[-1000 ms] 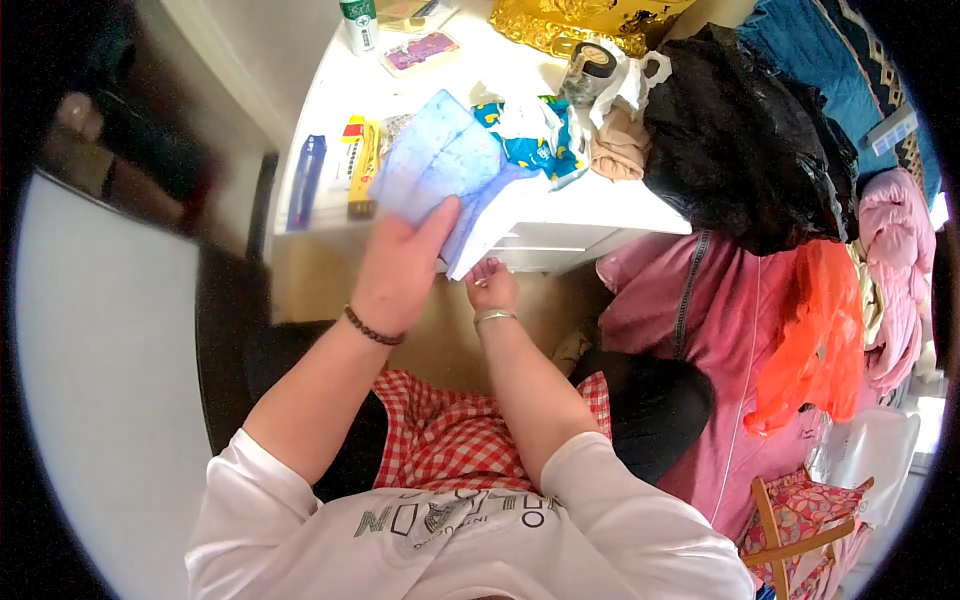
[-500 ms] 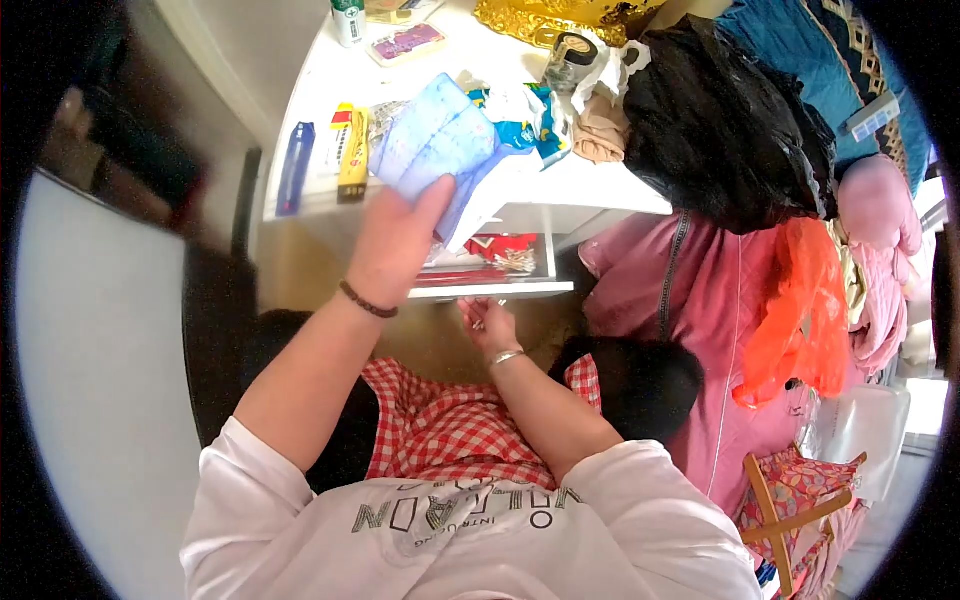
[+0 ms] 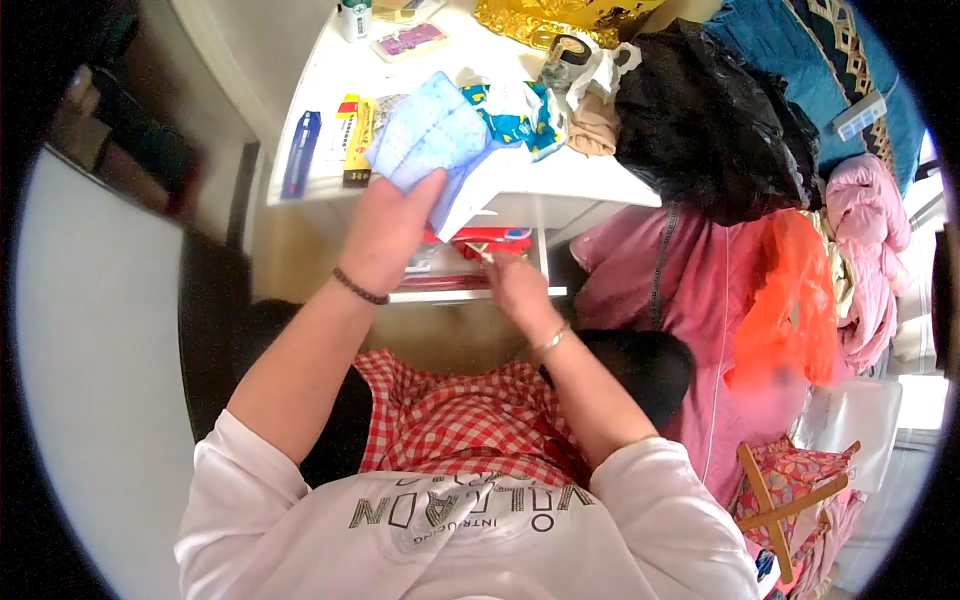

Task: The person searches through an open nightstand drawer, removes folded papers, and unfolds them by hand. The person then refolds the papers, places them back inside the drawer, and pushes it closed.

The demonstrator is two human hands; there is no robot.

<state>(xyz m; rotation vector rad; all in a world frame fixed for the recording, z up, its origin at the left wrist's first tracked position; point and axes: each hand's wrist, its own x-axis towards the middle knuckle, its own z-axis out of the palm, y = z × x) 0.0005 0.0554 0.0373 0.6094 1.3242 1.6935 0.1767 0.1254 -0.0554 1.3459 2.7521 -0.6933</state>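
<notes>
Blue packet (image 3: 430, 125): was clasped in left hand (image 3: 388, 228), thumb on top, across the front edge of the white table (image 3: 590, 183). Held right hand (image 3: 523, 296) apart, over the open drawer (image 3: 430, 296), close to red packaging (image 3: 508, 242); could not tell whether gripping anything. Possibly risked dropping packet through a loose one-handed hold, or scattering packaging by groping partly out of sight.

On the white desk (image 3: 600, 178) there is a long blue box (image 3: 301, 153), and just beside it a yellow box (image 3: 358, 145). Farther back is a green and white bottle (image 3: 355, 20), near a flat purple case (image 3: 409, 41). One jar (image 3: 565, 62) has a black lid. At the right, a black plastic bag (image 3: 710, 120) lies crumpled, above an orange-red plastic bag (image 3: 785, 310) and a folding stool (image 3: 793, 495).
</notes>
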